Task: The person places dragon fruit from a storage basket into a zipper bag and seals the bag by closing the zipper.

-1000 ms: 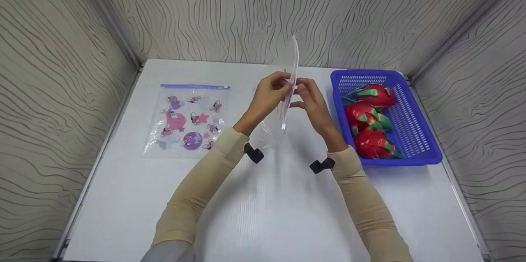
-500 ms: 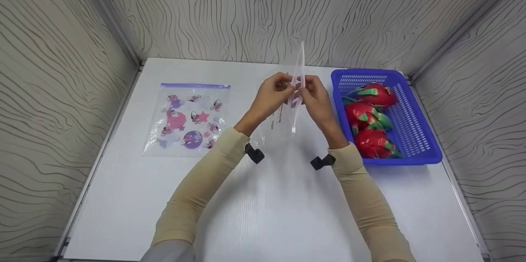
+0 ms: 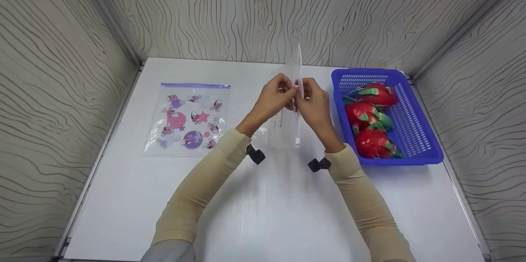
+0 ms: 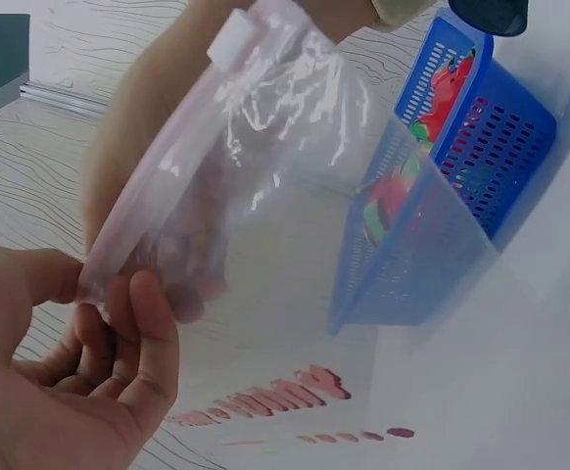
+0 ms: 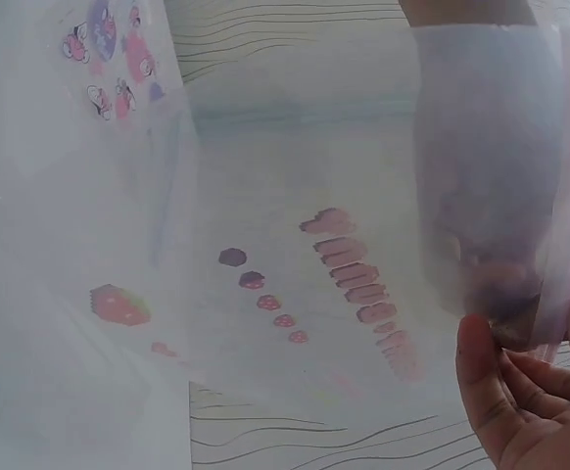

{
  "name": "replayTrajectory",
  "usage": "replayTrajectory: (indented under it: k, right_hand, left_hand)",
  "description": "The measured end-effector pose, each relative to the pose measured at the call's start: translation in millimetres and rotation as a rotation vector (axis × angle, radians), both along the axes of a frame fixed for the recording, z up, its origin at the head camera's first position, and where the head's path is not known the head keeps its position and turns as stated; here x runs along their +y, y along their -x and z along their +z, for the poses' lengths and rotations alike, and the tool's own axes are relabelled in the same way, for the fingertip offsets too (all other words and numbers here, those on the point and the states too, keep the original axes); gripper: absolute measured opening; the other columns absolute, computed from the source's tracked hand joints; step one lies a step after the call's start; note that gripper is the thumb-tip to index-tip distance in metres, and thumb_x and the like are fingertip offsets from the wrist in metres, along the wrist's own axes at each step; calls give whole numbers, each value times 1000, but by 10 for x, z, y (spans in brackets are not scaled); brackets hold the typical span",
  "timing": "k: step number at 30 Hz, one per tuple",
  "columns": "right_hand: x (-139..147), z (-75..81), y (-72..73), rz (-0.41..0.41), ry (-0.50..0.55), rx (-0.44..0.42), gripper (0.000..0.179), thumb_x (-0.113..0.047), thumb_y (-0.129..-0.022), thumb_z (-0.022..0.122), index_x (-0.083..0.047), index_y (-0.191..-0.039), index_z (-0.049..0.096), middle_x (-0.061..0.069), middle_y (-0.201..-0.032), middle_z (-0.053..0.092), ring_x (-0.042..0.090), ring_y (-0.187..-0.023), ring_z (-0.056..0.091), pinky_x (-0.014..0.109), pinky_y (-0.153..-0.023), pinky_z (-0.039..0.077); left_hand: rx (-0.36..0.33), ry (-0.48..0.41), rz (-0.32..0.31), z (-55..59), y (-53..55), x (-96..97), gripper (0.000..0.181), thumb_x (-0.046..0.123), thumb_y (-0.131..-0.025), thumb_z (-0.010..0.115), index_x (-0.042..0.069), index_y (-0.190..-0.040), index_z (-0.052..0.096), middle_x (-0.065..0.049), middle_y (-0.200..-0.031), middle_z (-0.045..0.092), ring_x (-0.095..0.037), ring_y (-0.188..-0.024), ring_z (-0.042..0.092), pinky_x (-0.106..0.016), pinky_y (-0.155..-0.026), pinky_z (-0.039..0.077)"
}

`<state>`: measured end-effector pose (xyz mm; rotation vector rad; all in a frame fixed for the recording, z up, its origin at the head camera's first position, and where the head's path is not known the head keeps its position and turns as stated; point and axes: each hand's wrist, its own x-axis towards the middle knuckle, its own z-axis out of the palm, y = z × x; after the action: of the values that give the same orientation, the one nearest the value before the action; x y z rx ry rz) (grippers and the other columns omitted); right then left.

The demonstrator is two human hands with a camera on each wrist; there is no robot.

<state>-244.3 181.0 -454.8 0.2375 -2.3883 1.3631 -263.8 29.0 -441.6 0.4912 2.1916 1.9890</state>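
Note:
A translucent zip bag (image 3: pixel 278 132) with a pink zip edge (image 4: pixel 167 147) is held up over the middle of the table in both hands. Strawberry and lettering prints (image 5: pixel 358 284) show on its side. My left hand (image 3: pixel 272 96) pinches the bag at the zip edge between thumb and fingers. From the other side my right hand (image 3: pixel 315 103) pinches the same edge, the two sets of fingertips close together. The white slider (image 3: pixel 297 141) sits at the near end of the zip, below the hands. Through the film, the left hand (image 5: pixel 491 196) looks blurred in the right wrist view.
Flat on the table to the left lies another zip bag (image 3: pixel 187 122) with purple zip and cartoon prints. A blue basket (image 3: pixel 417 160) stands at the right, holding 3 red and green dragon fruits (image 3: pixel 372 116). Wood-patterned panels (image 3: pixel 230 11) enclose the table (image 3: pixel 254 221) behind and at both sides.
The bag's mouth edges, spread apart half a second ago, now lie closer together. The slider end has dropped lower and nearer the body. My right fingers have curled in on the zip edge.

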Motion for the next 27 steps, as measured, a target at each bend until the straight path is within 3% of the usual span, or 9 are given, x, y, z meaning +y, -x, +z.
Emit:
replayTrajectory:
  k: [4, 9, 14, 21, 27]
  right_hand:
    - [-17, 6, -29, 9, -1, 14, 20, -1, -100, 70, 5, -119, 69, 18, -102, 78, 24, -77, 71, 11, -62, 53]
    - [-33, 15, -31, 9, -27, 49, 19, 0, -99, 71, 4, -117, 69, 18, -102, 78, 24, -76, 71, 10, -62, 53]
    - [-28, 7, -12, 37, -5, 39, 17, -2, -99, 72, 5, -115, 69, 18, -99, 77, 23, -73, 72, 13, -58, 55]
    - [62, 34, 28, -30, -45, -10, 17, -13, -102, 73, 0, -113, 72, 13, -93, 76, 11, -65, 66, 12, -55, 51]
    - [151, 60, 75, -71, -90, -32, 21, -17, -99, 77, 0, -111, 74, 13, -87, 74, 12, -63, 65, 11, -56, 51]
  left_hand:
    - [2, 66, 43, -10, -7, 10, 13, 15, -104, 61, 7, -109, 52, -3, -88, 61, -13, -64, 66, -29, -64, 64]
    - [49, 138, 16, -31, -19, 5, 26, 26, -109, 59, 6, -122, 50, -4, -85, 65, -12, -58, 64, -29, -60, 63]
    - [101, 170, 27, -26, -4, -40, 21, 21, -111, 54, 5, -124, 54, -8, -79, 67, -10, -51, 61, -28, -54, 60]
    - [127, 232, 92, 17, 25, -171, 19, 9, -106, 56, 3, -124, 59, -1, -64, 60, -9, -45, 57, -28, -48, 58]
    - [134, 251, 140, 46, 59, -296, 27, 6, -102, 58, 8, -128, 62, 1, -65, 59, -9, -46, 56, -32, -50, 60]
